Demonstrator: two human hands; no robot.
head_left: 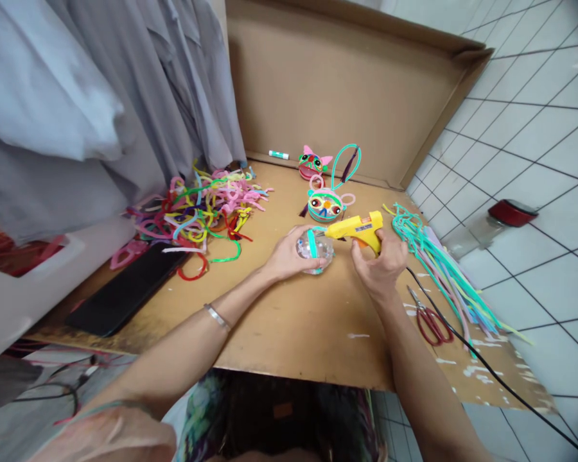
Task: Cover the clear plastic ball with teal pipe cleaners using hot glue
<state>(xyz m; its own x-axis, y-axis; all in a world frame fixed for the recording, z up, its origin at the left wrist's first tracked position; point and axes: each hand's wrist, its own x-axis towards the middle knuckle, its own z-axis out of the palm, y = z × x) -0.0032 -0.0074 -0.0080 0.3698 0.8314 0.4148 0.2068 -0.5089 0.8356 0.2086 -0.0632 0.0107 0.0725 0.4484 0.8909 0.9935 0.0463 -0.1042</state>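
One pair of scissors (420, 309) lay to the right of the right hand (384, 264), which gripped one yellow glue gun (352, 226), its label perhaps lettered but too small to read. The left hand (288, 254) grasped one clear ball (313, 246). Beyond both hands sat two decorated faces (325, 204) and one tube (278, 154).

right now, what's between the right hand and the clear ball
In the head view, the yellow hot glue gun lies there, held by the right hand, pointing toward the clear ball.
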